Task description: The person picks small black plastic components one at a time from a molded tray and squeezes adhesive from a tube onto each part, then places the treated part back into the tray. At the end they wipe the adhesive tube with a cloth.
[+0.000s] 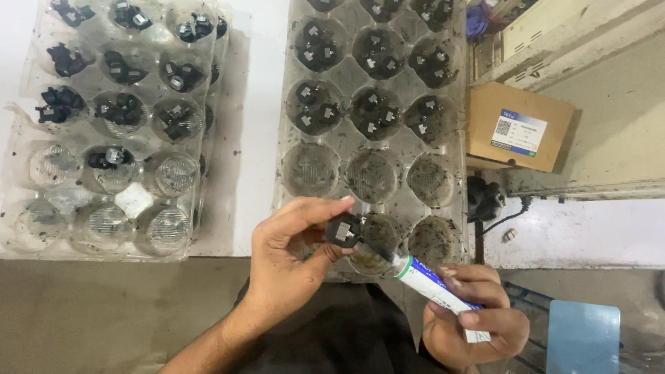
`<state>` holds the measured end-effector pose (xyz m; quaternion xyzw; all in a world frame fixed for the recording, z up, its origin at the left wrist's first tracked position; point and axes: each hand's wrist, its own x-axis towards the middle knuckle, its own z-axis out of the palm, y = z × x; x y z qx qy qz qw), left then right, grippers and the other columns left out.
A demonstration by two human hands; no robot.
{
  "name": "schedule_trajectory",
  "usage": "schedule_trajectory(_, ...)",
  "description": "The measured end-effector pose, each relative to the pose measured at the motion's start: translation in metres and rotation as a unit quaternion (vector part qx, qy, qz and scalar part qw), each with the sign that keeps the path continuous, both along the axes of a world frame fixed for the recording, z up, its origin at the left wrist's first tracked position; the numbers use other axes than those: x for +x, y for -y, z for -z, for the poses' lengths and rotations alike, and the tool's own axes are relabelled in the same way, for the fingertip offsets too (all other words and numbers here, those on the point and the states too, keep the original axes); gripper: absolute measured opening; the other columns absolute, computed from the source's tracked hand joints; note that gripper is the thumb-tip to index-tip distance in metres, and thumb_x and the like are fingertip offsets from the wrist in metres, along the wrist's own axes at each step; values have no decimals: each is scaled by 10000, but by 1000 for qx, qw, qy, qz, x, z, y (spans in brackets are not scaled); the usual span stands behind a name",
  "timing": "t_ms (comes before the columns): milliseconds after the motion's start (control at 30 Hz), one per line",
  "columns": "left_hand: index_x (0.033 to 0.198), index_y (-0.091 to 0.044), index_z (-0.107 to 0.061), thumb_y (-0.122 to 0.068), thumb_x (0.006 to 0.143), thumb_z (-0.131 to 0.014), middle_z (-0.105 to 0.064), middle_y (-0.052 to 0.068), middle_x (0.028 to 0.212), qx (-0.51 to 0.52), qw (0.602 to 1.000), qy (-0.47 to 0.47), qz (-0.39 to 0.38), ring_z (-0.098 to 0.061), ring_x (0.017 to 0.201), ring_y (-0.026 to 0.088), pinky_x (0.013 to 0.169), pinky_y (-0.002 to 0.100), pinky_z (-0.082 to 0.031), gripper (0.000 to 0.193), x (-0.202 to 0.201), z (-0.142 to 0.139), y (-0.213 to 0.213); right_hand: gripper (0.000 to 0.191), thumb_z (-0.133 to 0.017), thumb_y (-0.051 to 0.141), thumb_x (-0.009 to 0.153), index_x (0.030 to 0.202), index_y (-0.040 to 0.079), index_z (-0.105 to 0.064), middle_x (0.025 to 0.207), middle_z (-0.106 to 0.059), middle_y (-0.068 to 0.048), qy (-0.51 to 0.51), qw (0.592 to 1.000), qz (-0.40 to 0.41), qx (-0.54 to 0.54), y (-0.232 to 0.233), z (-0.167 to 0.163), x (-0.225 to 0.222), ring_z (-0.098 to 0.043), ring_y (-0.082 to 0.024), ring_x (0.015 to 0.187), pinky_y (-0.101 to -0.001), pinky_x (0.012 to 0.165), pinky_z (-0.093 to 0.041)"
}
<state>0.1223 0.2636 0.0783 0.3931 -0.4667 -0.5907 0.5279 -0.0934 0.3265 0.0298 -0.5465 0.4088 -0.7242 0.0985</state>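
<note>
My left hand (291, 253) pinches a small black plastic part (342, 229) between thumb and fingers, low in the middle of the view. My right hand (471, 315) grips a white tube with a green band (433, 284), and its dark nozzle tip touches the black part. Both hands hover over the near edge of a clear moulded tray (457, 149) whose far cups hold several black parts and whose near cups hold only dark specks.
A second clear tray (28, 131) at the left holds several black parts in its far cups. A small cardboard box (516, 128) with a label stands to the right, beside a black cable (488, 201). A blue block (582, 336) sits at the lower right.
</note>
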Motion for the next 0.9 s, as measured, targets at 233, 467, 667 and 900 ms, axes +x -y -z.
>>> schedule_trajectory(233,1267,5,-682,174,859,-718,-718,54,1175,26,1000,3,2,-720,1001,125,906,274,-617,443,-8,6,-5,414,-748,-129,757,994,100,-498,914,-676,-170,-92,995,-28,15,1,-8,-10,-731,-292,856,-370,678,-678)
schedule_trajectory(467,1289,-23,-687,163,853,-726,-699,42,1148,36,999,7,27,-711,998,107,903,273,-630,475,-8,11,-6,393,-693,-100,675,973,83,-515,922,-672,-168,-160,983,-90,18,1,-13,-29,-729,-298,858,-380,708,-696)
schedule_trajectory(667,1304,-25,-694,159,843,-752,-694,38,1114,56,998,-2,38,-679,953,92,901,276,-614,500,-7,12,-6,368,-708,-86,710,978,94,-531,894,-659,-135,-138,986,-92,7,1,-9,-27,-698,-267,841,-433,757,-705)
schedule_trajectory(900,1308,-16,-688,163,837,-752,-685,33,1125,51,998,-10,36,-671,981,81,919,273,-604,508,-7,15,-6,405,-789,-80,746,973,126,-525,857,-667,-118,-132,991,-19,10,-3,-5,-16,-713,-237,826,-354,681,-683)
